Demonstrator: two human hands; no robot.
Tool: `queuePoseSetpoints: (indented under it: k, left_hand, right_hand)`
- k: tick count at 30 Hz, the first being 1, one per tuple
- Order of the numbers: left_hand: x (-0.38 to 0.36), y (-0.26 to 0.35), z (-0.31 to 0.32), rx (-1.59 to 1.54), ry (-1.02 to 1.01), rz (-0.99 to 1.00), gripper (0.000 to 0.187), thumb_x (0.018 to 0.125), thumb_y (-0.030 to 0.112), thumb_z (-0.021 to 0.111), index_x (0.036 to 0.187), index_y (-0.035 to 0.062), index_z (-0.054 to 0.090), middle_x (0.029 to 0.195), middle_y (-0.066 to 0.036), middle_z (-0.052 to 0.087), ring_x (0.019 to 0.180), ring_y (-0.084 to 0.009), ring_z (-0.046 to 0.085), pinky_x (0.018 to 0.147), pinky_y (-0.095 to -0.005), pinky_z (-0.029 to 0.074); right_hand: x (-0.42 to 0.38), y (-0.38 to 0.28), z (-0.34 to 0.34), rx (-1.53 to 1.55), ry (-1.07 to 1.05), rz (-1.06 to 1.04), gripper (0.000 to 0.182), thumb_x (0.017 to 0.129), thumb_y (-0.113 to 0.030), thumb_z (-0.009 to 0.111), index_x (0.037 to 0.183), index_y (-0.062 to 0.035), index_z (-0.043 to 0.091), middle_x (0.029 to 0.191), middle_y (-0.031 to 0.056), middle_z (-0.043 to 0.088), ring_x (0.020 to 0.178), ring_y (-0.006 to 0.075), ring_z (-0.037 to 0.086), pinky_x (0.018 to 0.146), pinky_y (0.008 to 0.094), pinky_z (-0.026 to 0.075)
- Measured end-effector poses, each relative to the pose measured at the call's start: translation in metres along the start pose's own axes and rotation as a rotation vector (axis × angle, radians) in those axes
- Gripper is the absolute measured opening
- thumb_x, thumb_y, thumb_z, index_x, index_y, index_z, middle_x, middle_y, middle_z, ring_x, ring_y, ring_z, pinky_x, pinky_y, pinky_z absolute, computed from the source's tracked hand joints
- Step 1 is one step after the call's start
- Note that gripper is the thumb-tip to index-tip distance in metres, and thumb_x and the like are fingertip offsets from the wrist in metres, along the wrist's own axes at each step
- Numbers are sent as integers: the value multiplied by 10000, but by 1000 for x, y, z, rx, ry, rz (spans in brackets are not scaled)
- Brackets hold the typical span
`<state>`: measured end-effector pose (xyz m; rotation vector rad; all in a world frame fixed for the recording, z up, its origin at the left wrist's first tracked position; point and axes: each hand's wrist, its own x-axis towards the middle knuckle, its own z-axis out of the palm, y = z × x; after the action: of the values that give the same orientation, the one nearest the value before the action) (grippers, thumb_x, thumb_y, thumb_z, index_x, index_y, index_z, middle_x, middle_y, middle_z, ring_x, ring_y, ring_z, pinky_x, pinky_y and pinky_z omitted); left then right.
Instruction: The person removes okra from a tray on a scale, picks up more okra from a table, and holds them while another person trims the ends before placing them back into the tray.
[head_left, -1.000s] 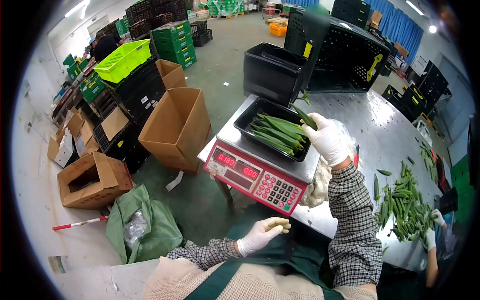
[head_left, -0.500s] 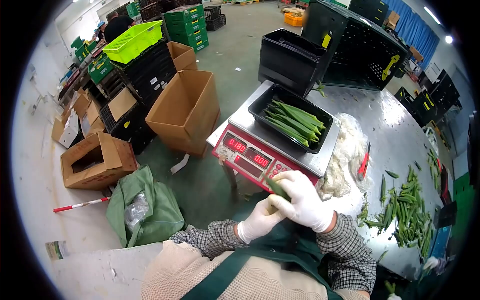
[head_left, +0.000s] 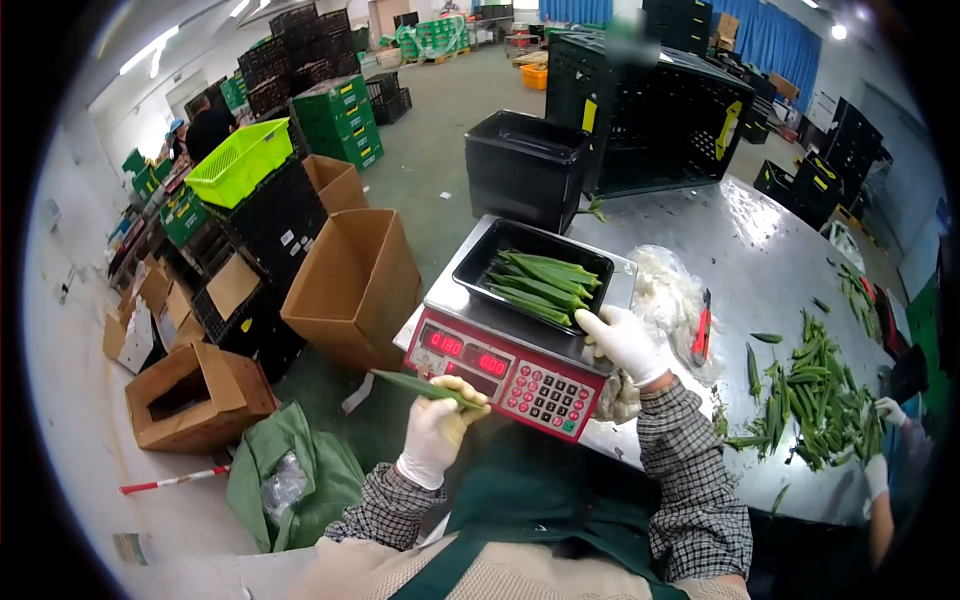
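A red and silver electronic scale (head_left: 480,365) stands at the left edge of a round-edged metal table (head_left: 740,250), a strip of metal surface parting it from a loose pile of green okra (head_left: 815,400) at right. A shallow black plastic tray (head_left: 597,258) on the scale holds green okra pods (head_left: 540,284) lying lengthwise. The white-gloved left hand (head_left: 436,435), near the scale's near edge, pinches one long green pod (head_left: 415,386). The white-gloved right hand (head_left: 628,345) has its thumb at the tray's near right corner; whether it grips is unclear. A tall black bin (head_left: 525,180) blocks the far side; clear plastic (head_left: 665,290) and a red-handled tool (head_left: 702,335) lie right.
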<state>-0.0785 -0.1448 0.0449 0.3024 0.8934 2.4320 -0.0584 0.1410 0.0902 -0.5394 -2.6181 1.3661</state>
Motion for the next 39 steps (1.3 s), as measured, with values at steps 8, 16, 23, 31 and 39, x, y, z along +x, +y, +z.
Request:
queuePoseSetpoints:
  k: [8, 16, 23, 31, 39]
  left_hand:
    - [88, 69, 63, 141, -105, 150, 165, 934, 215, 462, 875, 71, 517, 824, -51, 543, 767, -191, 554, 711, -337, 482]
    - [269, 52, 126, 1590, -167, 784, 232, 754, 73, 557, 963, 36, 649, 862, -148, 641, 820, -276, 624, 753, -355, 483]
    - [341, 4, 159, 1997, 25, 608, 349, 803, 403, 557, 954, 102, 648, 971, -147, 606, 914, -358, 580, 777, -424, 461]
    - [357, 0, 183, 2328, 133, 324, 281, 797, 183, 520, 1021, 42, 613, 1053, -209, 607, 1026, -359, 570, 846, -423, 467]
    - [370, 22, 187, 2288, 169, 592, 298, 772, 284, 630, 942, 40, 623, 972, -209, 621, 946, -366, 590, 786, -424, 471]
  right_hand:
    - [-57, 23, -35, 851, 117, 94, 200, 854, -129, 510, 906, 52, 578, 825, 84, 593, 753, 155, 603, 574, 258, 513]
    - [-285, 144, -96, 760, 872, 211, 242, 869, -179, 456, 936, 37, 543, 842, 127, 635, 665, 185, 628, 574, 276, 523]
    - [-461, 201, -119, 646, 1606, 439, 126, 871, -131, 513, 796, -51, 451, 741, 50, 515, 593, 216, 629, 478, 245, 500]
    - [-509, 285, -158, 584, 1806, 570, 154, 881, -197, 529, 864, -54, 475, 798, 47, 536, 620, 184, 618, 503, 246, 476]
    - [-468, 354, -208, 286, 1643, 703, 301, 887, -265, 543, 1050, -14, 507, 975, 90, 566, 824, 212, 614, 674, 324, 473]
